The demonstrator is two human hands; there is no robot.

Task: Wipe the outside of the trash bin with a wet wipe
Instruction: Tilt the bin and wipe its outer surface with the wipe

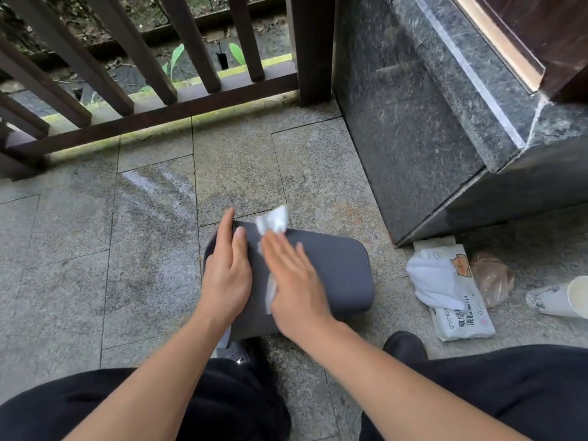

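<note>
Head view: trash bin [334, 275] lies on its side on the stone floor [152, 249], between your knees, prob so its outer wall faces up for wiping. Your left hand [227, 275] lies flat, fingers straight, on the bin near its rim end, steadying it. Your right hand [294, 281] is spread flat, pressing the wet wipe [273, 221] onto the wall; nothing's gripped. Wipe pack [451, 288] sits just right of the bin, in reach.

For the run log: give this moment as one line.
trash bin on its side | left hand steadies bin | right hand presses wet wipe flat | wiping underway
</note>
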